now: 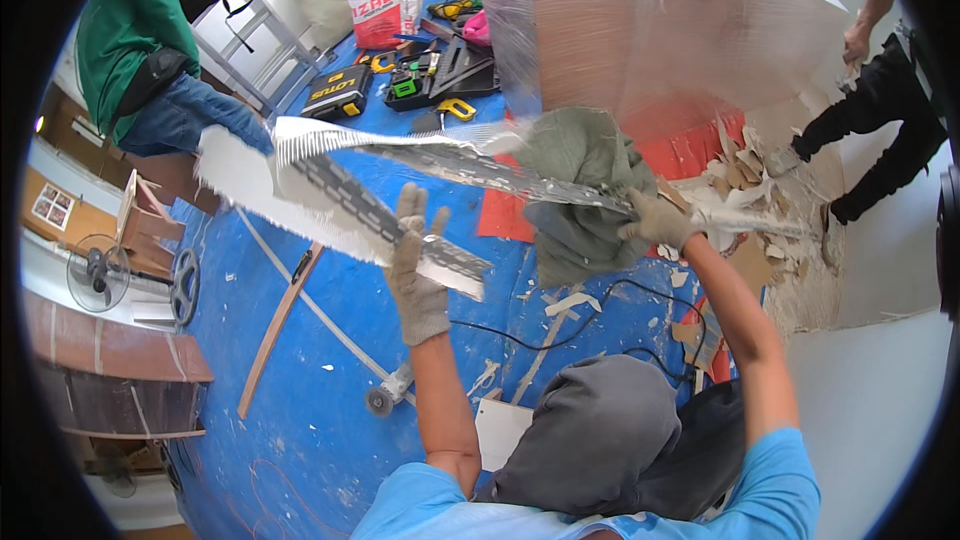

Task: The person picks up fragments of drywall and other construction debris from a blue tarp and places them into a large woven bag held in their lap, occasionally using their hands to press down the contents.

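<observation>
My gloved right hand point(660, 218) is closed around one end of a long slotted metal strip point(480, 168) with ragged white material along it. The strip runs up to the left, then folds back down toward my gloved left hand point(416, 275). That hand is against the folded part, its fingers stretched upward and apart; its palm contact is partly hidden. A wide white ragged flap point(240, 175) hangs off the fold at the left. Behind the strip and next to my right hand, a crumpled dark green sack point(575, 155) rests on the floor covering.
Blue sheeting point(300, 440) covers the floor. An angle grinder point(390, 395), a wooden batten point(280, 330) and a black cord point(545, 347) lie there. Tool cases point(340, 90) stand ahead, beside a plastic-wrapped box point(690, 35). Debris point(740, 170) lies right; people stand left point(140, 40) and right point(890, 100).
</observation>
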{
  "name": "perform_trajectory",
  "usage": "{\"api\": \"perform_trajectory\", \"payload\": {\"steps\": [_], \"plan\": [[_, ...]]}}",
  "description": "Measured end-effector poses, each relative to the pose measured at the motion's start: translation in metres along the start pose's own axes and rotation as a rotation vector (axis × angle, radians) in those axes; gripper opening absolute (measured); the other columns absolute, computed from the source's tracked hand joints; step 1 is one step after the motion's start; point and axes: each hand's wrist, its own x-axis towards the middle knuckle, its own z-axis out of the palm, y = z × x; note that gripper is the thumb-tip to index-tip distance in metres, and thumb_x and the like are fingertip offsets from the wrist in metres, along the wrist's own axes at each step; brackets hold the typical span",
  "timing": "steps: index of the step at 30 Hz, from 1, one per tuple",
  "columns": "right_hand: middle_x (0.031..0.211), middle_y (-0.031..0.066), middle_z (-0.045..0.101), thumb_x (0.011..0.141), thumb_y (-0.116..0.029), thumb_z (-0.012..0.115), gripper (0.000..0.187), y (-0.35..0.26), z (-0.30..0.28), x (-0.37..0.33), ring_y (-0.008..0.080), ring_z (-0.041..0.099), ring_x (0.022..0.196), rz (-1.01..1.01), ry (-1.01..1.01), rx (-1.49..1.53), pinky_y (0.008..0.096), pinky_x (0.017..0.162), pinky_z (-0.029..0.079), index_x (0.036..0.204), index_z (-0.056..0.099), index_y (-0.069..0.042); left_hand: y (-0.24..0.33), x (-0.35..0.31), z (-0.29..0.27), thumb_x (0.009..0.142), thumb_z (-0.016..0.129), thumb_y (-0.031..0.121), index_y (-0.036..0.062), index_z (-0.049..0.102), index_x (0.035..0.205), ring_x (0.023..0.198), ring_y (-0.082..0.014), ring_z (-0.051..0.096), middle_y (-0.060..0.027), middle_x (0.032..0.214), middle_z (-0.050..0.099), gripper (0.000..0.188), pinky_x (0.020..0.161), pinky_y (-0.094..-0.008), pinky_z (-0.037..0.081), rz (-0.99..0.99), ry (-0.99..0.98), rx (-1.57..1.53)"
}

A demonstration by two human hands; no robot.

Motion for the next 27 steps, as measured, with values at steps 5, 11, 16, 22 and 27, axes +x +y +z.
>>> {"api": "perform_trajectory", "payload": {"steps": [5, 11, 16, 22, 27], "plan": [[0.101, 0.0184, 0.069, 0.081, -0.007, 0.061, 0.055, -0.032, 0.051, -0.037, 0.0385, 0.069, 0.090, -0.186, 0.388, 0.017, 0.0508, 0.080, 0.054, 0.136, 0.055, -0.005, -0.032, 0.030, 0.046, 0.094, 0.071, 0.020, -0.0058, 0.046, 0.145, 0.117, -0.0296, 0.064, -0.0190, 0.141, 0.059, 0.063, 0.096, -0.0441, 0.057, -0.105, -0.053, -0.204], [0.102, 0.0182, 0.071, 0.087, -0.012, 0.062, 0.043, -0.068, 0.096, -0.071, 0.0393, 0.070, 0.092, -0.217, -0.097, -0.078, 0.0503, 0.080, 0.055, 0.130, 0.058, -0.005, -0.048, 0.059, 0.070, 0.081, 0.076, 0.018, -0.0090, 0.054, 0.136, 0.095, -0.0189, 0.070, -0.0116, 0.115, 0.067, 0.065, 0.079, -0.0331, 0.060, -0.466, -0.507, 0.104], [0.103, 0.0215, 0.070, 0.090, -0.020, 0.066, 0.035, -0.098, 0.079, -0.076, 0.0397, 0.071, 0.095, -0.227, -0.190, 0.070, 0.0487, 0.080, 0.057, 0.120, 0.065, -0.002, -0.038, 0.065, 0.124, 0.080, 0.073, 0.013, -0.0007, 0.055, 0.138, 0.097, -0.0210, 0.069, -0.0117, 0.114, 0.068, 0.063, 0.087, -0.0352, 0.060, -0.603, -0.596, 0.067], [0.104, 0.0222, 0.070, 0.088, -0.013, 0.063, 0.036, -0.114, 0.071, -0.088, 0.0400, 0.071, 0.097, -0.240, -0.276, 0.061, 0.0483, 0.083, 0.057, 0.122, 0.065, -0.002, -0.046, 0.081, 0.106, 0.081, 0.074, 0.015, -0.0031, 0.055, 0.137, 0.098, -0.0243, 0.070, -0.0150, 0.111, 0.070, 0.061, 0.089, -0.0393, 0.061, -0.766, -0.655, 0.003], [0.105, 0.0218, 0.070, 0.087, -0.012, 0.063, 0.038, -0.110, 0.061, -0.098, 0.0395, 0.070, 0.100, -0.217, -0.266, 0.066, 0.0486, 0.085, 0.056, 0.123, 0.065, -0.001, -0.055, 0.065, 0.118, 0.087, 0.074, 0.019, -0.0031, 0.058, 0.131, 0.091, -0.0237, 0.072, -0.0146, 0.105, 0.071, 0.052, 0.082, -0.0374, 0.062, -0.666, -0.608, -0.108]]}}
